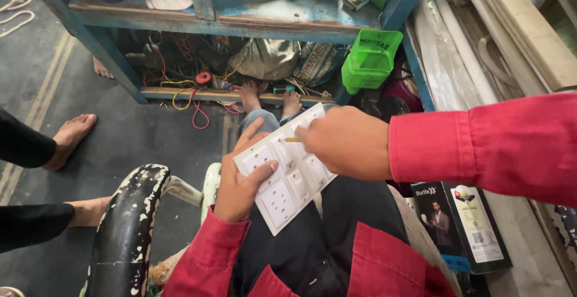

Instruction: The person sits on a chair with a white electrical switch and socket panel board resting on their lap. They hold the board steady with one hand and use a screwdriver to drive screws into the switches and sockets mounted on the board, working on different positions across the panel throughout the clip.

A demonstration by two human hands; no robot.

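The white switch plate (pixel 287 168) is gripped by the left hand (pixel 240 180): the thumb is laid across its front face, and the fingers are wrapped around its left edge and behind it. The plate is held tilted above the lap, over dark trousers, with its long side running from lower left to upper right. The right hand (pixel 345 142) is closed around a thin yellowish tool (pixel 293 139), of which only a short tip is seen; this tip is pressed on the upper part of the plate. It cannot be told what kind of tool it is.

The plate is made of smooth, glossy plastic. It is flat and rectangular, and it is divided in several square modules, some with round socket holes and some with rocker switches. Both arms are covered by red cloth sleeves.

To the left of the plate, a black curved chair arm (pixel 129 225) with chipped, flaking paint is seen. Above the plate, a worn blue wooden bench (pixel 240 21) is standing, with tangled red and yellow wires (pixel 186 93) under it. A bright green plastic box (pixel 371 58) is hung above and right of the plate. Below and right of the plate, a dark printed carton (pixel 463 225) is lying. Far left of the plate, bare feet (pixel 71 138) of another person are resting on the grey floor.
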